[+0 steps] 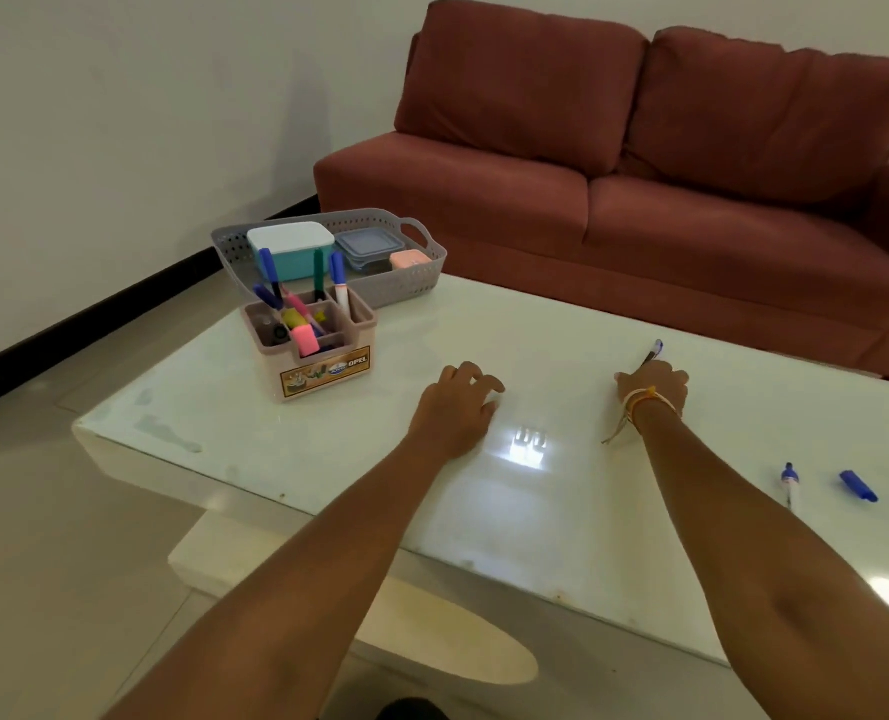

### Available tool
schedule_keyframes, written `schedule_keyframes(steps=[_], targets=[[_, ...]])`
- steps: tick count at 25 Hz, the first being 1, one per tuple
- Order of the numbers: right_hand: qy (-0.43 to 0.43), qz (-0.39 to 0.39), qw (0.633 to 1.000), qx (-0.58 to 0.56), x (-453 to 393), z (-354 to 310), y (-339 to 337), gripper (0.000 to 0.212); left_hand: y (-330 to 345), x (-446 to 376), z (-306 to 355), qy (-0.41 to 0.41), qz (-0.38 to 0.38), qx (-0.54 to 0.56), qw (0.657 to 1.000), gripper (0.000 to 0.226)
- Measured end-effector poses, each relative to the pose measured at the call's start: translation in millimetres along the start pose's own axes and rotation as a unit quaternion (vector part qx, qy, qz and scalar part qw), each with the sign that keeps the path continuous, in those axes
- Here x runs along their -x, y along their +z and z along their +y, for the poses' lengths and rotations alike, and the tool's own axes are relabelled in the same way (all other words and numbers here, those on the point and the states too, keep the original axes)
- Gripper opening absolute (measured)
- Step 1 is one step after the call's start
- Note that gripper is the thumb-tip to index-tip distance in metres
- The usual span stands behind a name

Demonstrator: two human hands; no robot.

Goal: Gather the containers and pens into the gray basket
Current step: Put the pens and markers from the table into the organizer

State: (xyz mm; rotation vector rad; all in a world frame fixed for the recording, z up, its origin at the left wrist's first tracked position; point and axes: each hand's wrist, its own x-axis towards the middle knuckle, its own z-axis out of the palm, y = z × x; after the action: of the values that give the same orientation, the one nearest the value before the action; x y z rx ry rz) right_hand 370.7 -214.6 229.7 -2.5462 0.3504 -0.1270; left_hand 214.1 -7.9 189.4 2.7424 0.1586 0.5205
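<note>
The gray basket [416, 275] stands at the table's far left corner. Inside it sit a teal container with a white lid [291, 246], a clear container with a blue lid [369, 246] and a small pink container [410, 259]. In front of it is a beige organizer [317, 350] holding several markers and erasers. My right hand [652, 387] grips a pen [652, 351] whose tip sticks out past the fingers. My left hand [458, 402] rests on the table with fingers loosely curled, holding nothing. A pen [790, 485] and a blue cap [858, 485] lie at the right.
The white glass table [561, 511] fills the middle of the view. A red sofa [639, 174] stands right behind it. To the left are tiled floor and a wall with a dark baseboard.
</note>
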Motion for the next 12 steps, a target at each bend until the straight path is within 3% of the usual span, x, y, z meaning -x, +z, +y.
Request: schedule_keyframes(steps=[5,12], targets=[[-0.062,-0.007,0.998,-0.008,22.7,-12.4,6.7,0.021,0.1,-1.0,-0.9,-0.018,0.015,0.065,0.998,0.026],[-0.176,-0.101,0.974,-0.097,143.5,-53.2,36.9,0.024,-24.1,33.1,-10.9,-0.131,0.119,0.286,0.942,0.018]])
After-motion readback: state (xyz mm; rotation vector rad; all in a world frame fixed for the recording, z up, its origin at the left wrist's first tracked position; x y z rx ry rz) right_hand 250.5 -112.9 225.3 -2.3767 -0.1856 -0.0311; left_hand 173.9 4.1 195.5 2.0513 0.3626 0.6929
